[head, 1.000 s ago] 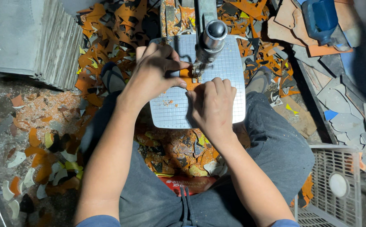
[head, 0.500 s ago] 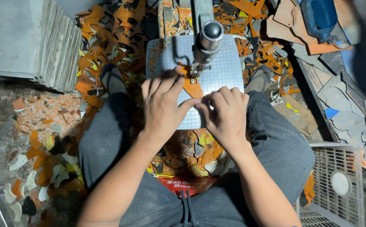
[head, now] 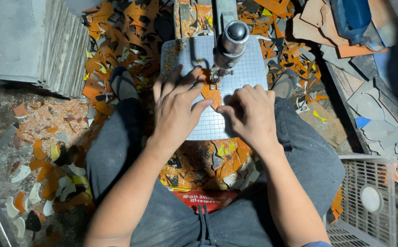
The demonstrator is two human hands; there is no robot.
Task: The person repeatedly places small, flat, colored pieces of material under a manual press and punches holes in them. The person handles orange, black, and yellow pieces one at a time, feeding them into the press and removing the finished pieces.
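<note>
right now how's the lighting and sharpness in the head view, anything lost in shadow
Head view: a bright pool lights the gridded saw table, the left hand, the right hand and the orange piece under them, all sharp; the right edge and lower left corner sink into shadow; no strong glare.

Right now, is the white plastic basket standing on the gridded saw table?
No, the white plastic basket stands on the floor at the lower right, apart from the gridded saw table where both hands press an orange piece.
</note>
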